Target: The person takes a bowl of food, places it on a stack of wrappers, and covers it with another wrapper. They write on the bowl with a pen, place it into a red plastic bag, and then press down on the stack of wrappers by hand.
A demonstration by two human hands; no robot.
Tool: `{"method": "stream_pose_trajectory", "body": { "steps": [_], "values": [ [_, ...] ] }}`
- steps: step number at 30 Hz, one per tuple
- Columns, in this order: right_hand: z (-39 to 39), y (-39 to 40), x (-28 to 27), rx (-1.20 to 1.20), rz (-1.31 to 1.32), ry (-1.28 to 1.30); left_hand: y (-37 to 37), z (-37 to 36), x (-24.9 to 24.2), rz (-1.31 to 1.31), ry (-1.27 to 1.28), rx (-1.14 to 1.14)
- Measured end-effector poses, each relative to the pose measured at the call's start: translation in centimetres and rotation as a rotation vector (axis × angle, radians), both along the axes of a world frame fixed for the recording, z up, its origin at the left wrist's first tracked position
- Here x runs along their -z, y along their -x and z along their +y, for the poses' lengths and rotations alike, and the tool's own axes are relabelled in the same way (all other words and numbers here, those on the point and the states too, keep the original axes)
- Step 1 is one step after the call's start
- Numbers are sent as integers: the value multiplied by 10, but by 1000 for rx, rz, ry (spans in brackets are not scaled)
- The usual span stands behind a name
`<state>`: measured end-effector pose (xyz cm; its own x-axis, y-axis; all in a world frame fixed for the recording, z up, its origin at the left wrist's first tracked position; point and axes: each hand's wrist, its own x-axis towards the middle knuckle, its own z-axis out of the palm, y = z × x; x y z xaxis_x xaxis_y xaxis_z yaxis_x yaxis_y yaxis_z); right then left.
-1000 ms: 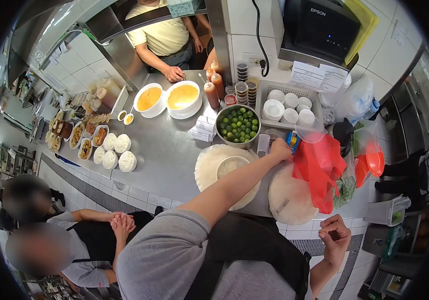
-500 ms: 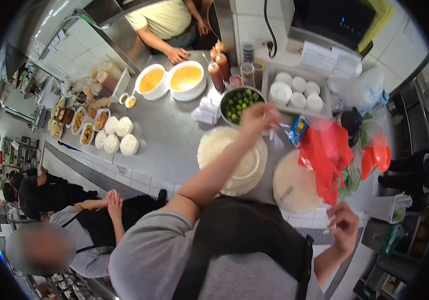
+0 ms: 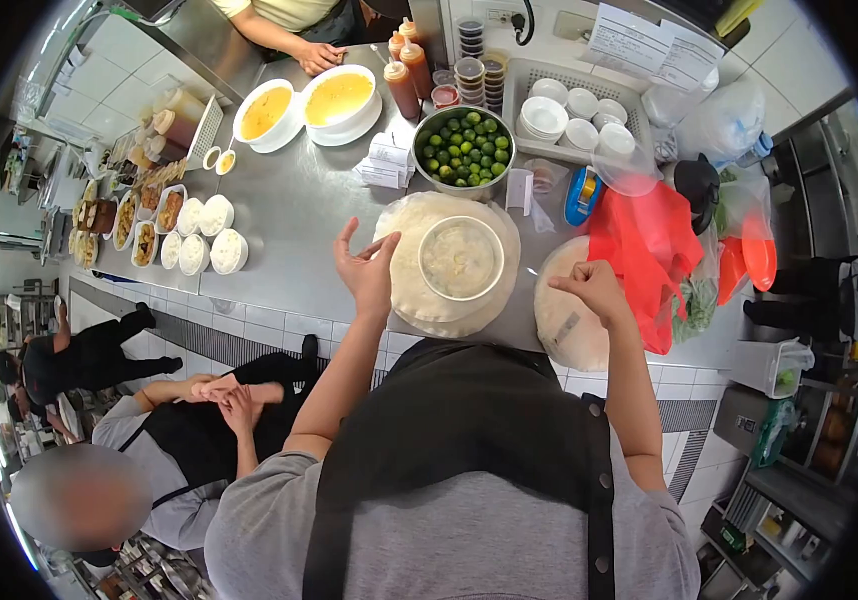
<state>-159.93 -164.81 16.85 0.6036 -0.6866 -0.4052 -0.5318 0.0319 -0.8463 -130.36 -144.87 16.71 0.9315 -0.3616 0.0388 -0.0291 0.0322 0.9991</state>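
A round white bowl [image 3: 461, 258] with pale contents rests on a stack of large, pale, flat rounds [image 3: 411, 215] on the steel counter. My left hand [image 3: 364, 272] is raised at the left edge of that stack, its fingers apart and nothing in them. Over a second pale round pack [image 3: 561, 330] with a label, my right hand [image 3: 594, 290] has its fingers curled in. Whether something small is pinched there, I cannot make out. Just beyond the bowl stands a metal bowl of small green limes [image 3: 464, 148].
Two white tubs of orange liquid [image 3: 341, 100], sauce bottles [image 3: 401, 88] and a basket of white cups [image 3: 549, 115] line the far side. Right are a blue tape dispenser [image 3: 583, 195] and red bag [image 3: 639, 245]. Left are rice cups [image 3: 229, 250]. Another person's hand [image 3: 319, 58] rests opposite.
My left hand has drawn back from near the limes to the left of the white bowl. My right hand has risen from beside the counter to above the labelled pack. The view has shifted.
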Motion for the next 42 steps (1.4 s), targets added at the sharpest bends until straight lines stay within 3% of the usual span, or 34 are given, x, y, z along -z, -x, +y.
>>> {"method": "stream_pose_trajectory", "body": {
  "steps": [3,8,11,13,17,21,24,28,33,34,36,38,39,41,42],
  "values": [
    [8,-2,-11,-42,102,12,-8,-1,10,70,0,-5],
    [14,-14,4,-69,120,24,-8,-12,-9,-94,-62,21],
    [12,-23,27,-120,186,174,-12,-13,24,-157,-169,81],
    [21,-42,25,-182,324,435,-12,-14,49,-150,-216,99],
    [31,-87,16,-194,485,388,-8,-21,74,62,-271,125],
    [25,-100,13,-284,572,466,-4,-18,83,-12,-243,178],
    [21,-96,31,-356,604,499,-3,-19,108,-295,-249,120],
    [20,-95,32,-396,635,500,1,-20,93,-405,-361,58],
    [28,-90,5,-385,719,412,5,-15,83,-253,-334,44],
    [32,-88,3,-313,683,463,7,-14,72,-257,-329,43],
    [42,-80,10,-241,647,517,13,-9,50,140,-91,52],
    [49,-71,25,-10,228,440,15,-5,59,69,-32,82],
    [58,-67,29,-12,227,444,17,-2,65,0,18,112],
    [83,-68,30,327,-238,342,28,0,63,24,77,204],
    [94,-74,33,327,-241,345,34,-2,62,46,135,299]
  ]
}}
